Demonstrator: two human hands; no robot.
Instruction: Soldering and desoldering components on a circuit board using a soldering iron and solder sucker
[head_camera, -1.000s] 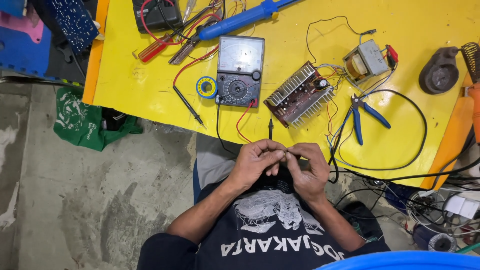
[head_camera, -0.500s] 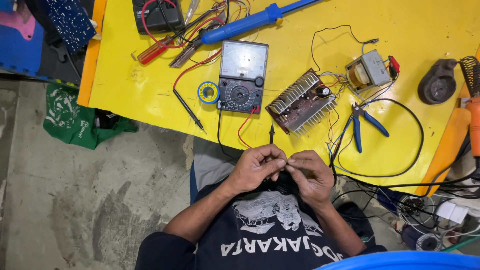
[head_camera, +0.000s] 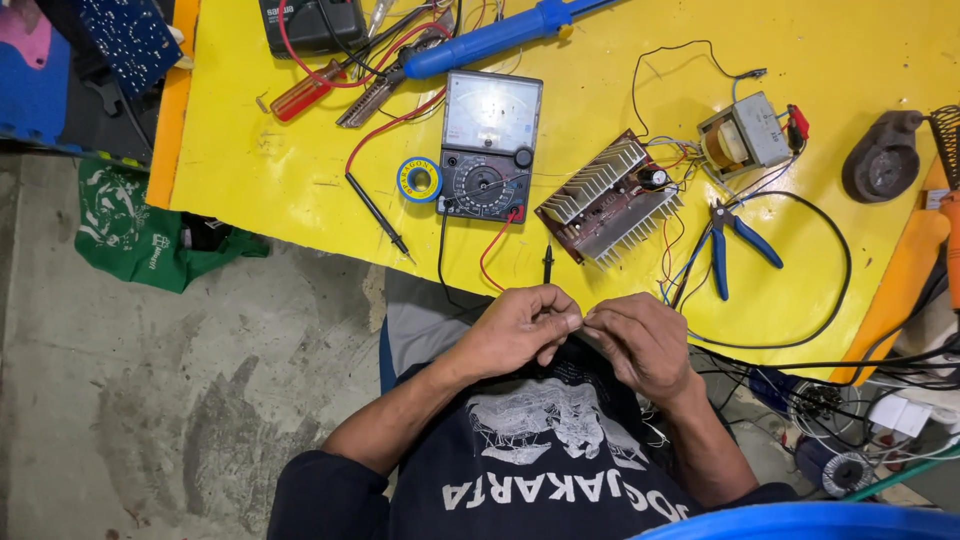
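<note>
Pinching a thin wire (head_camera: 583, 318) (barely visible) between left hand (head_camera: 520, 330) and right hand (head_camera: 640, 345).

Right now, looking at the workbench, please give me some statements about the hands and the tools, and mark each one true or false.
1. The left hand and the right hand meet fingertip to fingertip in front of the person's chest. True.
2. The blue-handled pliers are held in the right hand. False: they lie on the yellow table, right of the circuit board with heat sinks.
3. The analogue multimeter lies on the table beside a small roll of tape. True.
4. The red-handled screwdriver lies on the floor. False: it lies on the table, near the far edge.
</note>
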